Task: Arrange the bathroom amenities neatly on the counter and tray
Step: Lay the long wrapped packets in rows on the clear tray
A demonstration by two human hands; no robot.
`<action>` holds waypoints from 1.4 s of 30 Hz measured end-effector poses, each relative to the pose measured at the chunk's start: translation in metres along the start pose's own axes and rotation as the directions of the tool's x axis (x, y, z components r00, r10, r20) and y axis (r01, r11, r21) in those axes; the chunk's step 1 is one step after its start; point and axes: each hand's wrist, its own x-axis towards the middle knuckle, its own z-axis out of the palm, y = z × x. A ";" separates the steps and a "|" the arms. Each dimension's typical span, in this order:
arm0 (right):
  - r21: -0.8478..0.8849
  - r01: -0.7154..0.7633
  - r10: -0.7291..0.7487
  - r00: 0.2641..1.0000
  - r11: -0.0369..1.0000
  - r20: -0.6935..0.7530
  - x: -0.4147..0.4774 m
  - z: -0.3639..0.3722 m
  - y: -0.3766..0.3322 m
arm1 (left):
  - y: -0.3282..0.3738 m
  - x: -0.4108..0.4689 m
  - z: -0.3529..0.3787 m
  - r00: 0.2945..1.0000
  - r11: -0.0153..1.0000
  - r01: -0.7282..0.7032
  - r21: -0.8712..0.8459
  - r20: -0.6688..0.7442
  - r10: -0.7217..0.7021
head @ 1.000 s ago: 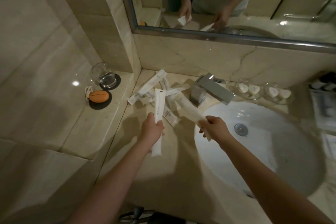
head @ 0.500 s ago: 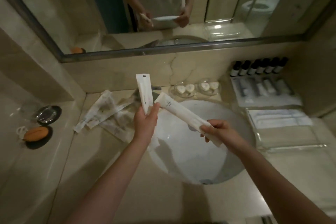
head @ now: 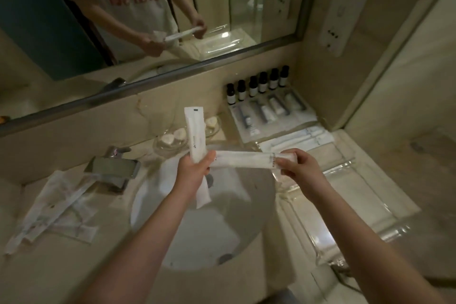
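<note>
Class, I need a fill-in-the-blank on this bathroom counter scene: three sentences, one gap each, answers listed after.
1. The left hand holds one white packet pointing ___.
2. Both hands hold their packets above the ___.
3. ___ dark bottles stand in a row below the mirror.

Answers: up; sink; six

Marble counter point(head: 103, 261) — loose sachets point(head: 53, 210), clear tray point(head: 350, 205), bottles point(head: 257, 85).
</note>
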 end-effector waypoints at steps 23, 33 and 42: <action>0.043 -0.073 0.084 0.916 0.996 -0.392 0.123 -0.137 0.000 | -0.020 0.040 0.147 0.970 0.932 0.004 0.362 0.227 -0.092; -0.803 -0.113 -0.194 0.942 0.585 -0.275 0.130 -0.122 0.034 | -0.021 0.041 0.150 0.955 0.945 -0.004 0.327 0.281 -0.093; -0.716 -0.166 -0.146 0.924 0.678 -0.353 0.136 -0.128 0.036 | -0.016 0.040 0.152 0.950 0.935 -0.026 0.353 0.299 -0.087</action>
